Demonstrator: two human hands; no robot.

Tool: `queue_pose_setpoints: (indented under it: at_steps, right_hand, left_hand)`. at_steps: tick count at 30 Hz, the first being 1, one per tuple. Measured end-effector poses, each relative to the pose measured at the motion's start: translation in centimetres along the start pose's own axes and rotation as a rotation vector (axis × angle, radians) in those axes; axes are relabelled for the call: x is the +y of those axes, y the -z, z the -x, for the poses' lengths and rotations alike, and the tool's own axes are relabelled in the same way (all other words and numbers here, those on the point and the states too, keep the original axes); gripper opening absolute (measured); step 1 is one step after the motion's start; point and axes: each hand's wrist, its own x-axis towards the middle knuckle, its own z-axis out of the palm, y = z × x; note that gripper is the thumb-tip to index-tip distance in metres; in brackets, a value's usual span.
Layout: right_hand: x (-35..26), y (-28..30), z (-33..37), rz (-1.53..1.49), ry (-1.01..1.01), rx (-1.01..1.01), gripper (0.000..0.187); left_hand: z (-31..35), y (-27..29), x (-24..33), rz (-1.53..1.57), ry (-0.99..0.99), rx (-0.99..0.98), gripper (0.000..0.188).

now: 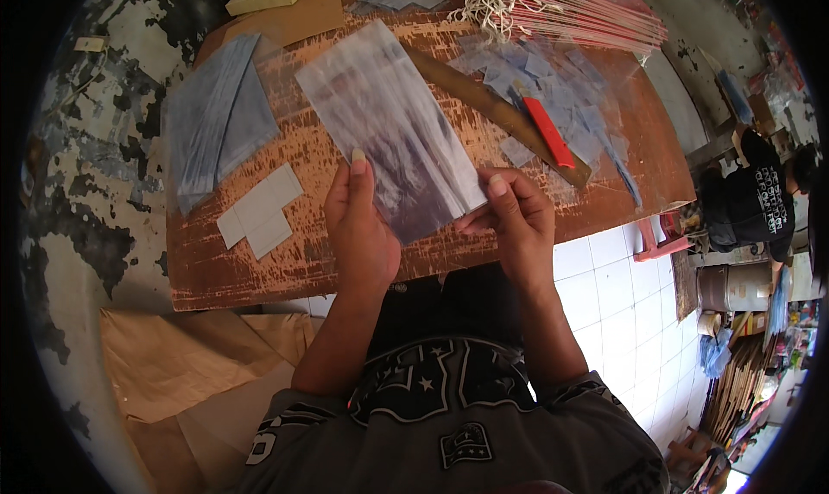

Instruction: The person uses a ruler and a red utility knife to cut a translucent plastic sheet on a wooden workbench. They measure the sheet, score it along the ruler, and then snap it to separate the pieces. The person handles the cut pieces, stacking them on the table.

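A stack of clear plastic sheets or bags is held tilted above the worn wooden table. My left hand grips its lower left edge, thumb on top. At the lower right corner, my right hand pinches the stack between thumb and fingers. To the left lie white paper cards and another pile of clear plastic sheets. Right of the stack, a red cutter knife rests across a long brown wooden ruler-like strip. Cut plastic scraps lie around it.
At the far edge sit a bundle of red sticks with white strings, brown cardboard and a pale yellow block. Brown paper lies below left. A person in a black shirt is at the right, near a pink stool.
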Motion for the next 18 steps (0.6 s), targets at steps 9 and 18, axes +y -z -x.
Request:
queue_pose_setpoints:
  at_steps: [9,18]
  right_hand:
    - [0.11,-0.55,-0.3,-0.025,0.004,0.041,0.021]
    - [-0.02,-0.27,-0.22,0.034,-0.019,0.021,0.023]
  left_hand:
    - [0.05,0.05,-0.02,0.019,0.003,-0.004,0.039]
    - [0.23,0.09,0.02,0.044,0.052,0.041,0.031]
